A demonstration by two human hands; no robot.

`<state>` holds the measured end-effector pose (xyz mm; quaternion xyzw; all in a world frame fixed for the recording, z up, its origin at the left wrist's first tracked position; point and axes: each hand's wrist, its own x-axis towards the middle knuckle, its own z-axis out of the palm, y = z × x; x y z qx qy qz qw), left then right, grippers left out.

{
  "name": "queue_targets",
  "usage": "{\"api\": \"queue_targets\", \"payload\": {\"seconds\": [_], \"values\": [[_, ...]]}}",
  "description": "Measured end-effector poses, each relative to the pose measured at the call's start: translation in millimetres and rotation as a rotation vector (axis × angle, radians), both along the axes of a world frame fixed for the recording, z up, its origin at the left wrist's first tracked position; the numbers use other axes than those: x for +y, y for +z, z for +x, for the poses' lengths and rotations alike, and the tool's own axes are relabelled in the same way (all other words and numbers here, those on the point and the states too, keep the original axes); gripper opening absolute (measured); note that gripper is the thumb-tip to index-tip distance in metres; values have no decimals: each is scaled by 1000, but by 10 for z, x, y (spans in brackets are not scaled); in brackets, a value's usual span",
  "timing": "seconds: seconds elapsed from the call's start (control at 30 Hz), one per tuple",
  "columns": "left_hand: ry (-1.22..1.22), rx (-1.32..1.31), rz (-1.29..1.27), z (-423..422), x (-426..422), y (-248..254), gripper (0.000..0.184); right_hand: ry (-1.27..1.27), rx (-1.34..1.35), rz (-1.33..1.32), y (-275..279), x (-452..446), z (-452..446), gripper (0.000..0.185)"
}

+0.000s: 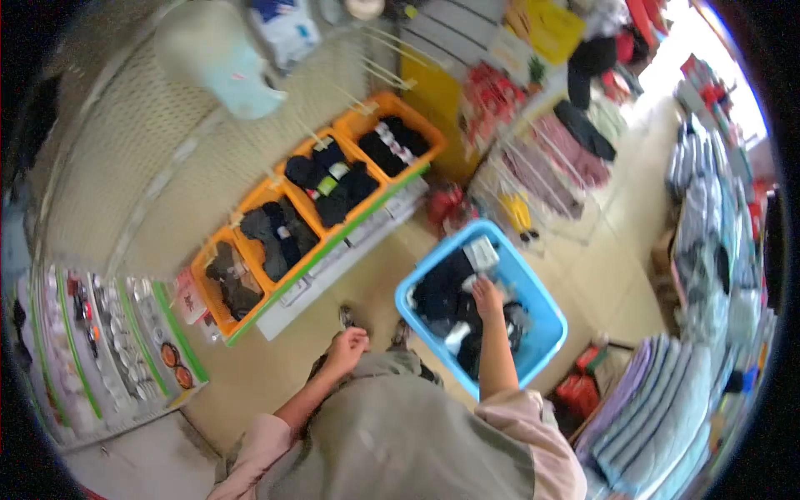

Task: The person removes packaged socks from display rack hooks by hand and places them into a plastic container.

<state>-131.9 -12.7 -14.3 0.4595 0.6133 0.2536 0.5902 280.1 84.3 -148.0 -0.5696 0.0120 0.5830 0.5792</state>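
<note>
A blue plastic tub [546,312] stands in front of me to the right, holding a heap of dark socks [442,292] with some white pieces and a white packet [481,253]. My right hand [488,298] is down in the tub over the heap, its fingers drawn together beside something white. What they grip, if anything, I cannot make out. My left hand [348,346] hangs in front of my body with curled fingers, over the floor and near my shoes. Nothing shows in it.
A row of orange bins [387,104] with dark socks sits on a green-edged shelf [358,227] ahead. Small goods fill a rack [125,333] at left. Hanging clothes [546,179] are beyond the tub. Folded bedding [658,408] is stacked at right.
</note>
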Motion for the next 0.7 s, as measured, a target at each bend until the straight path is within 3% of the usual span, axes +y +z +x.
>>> {"api": "queue_targets", "payload": {"seconds": [0.07,0.17,0.3,0.4,0.47,0.53,0.7], "values": [[-3,35,53,-25,33,105,23,-36,-98,-25,533,202,-43,36],[58,-35,83,-95,86,310,24,61,-203,212,950,626,-6,27],[51,-106,200,-316,165,368,24,201,-393,464,2192,1389,-510,25],[-68,44,257,-474,400,1007,26,411,-682,619,3087,1879,-1110,29],[-79,21,346,-599,563,1211,28,519,-673,911,3711,2123,-1649,43],[-77,11,417,-711,684,1528,29,642,-579,1067,4049,2442,-2069,60],[-24,17,491,-1019,792,1810,29,687,-585,1277,4610,3150,-3044,68]]}}
